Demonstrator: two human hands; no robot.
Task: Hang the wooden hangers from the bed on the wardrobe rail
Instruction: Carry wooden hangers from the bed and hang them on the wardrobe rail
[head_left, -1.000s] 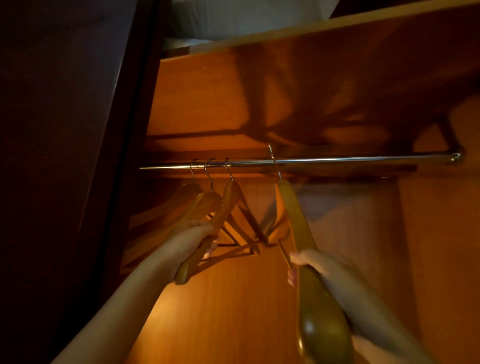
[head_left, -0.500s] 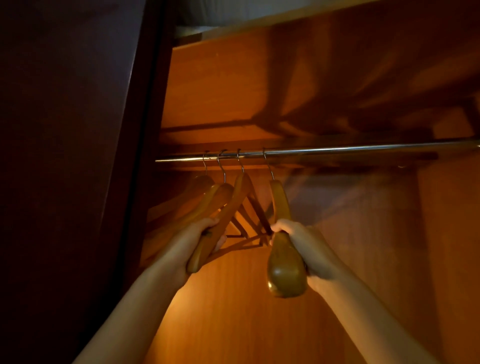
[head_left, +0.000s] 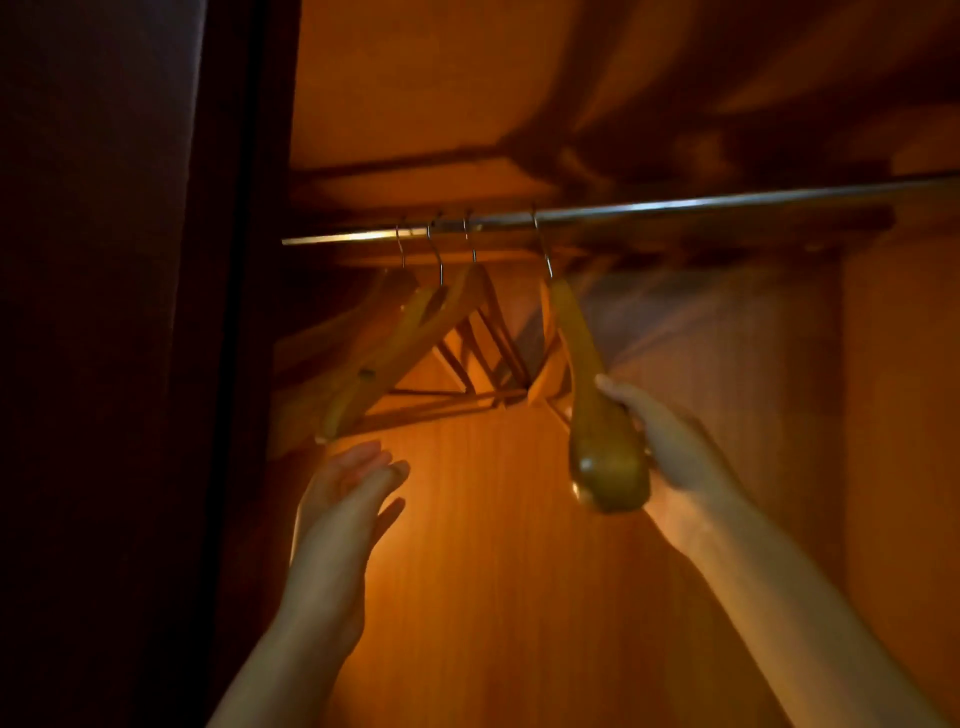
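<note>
My right hand (head_left: 670, 447) gripped the lower end of the hanger (head_left: 587, 374), whose hook sat over the rail (head_left: 727, 200) at 12 o'clock. My left hand (head_left: 345, 499) hovered open at 7 o'clock, touching nothing, below three other hangers (head_left: 415, 332). I judged it best to steady the swing, then release gently.

Left hand (head_left: 345, 499) now off the three hangers (head_left: 410, 332), open beneath them

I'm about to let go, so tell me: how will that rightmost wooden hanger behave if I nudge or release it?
Likely stiff: the rightmost hanger shows no bend though the right hand holds only its broad lower end. It would probably swing freely, since just one thin hook bears on the smooth rail. It may slide along it too.
</note>
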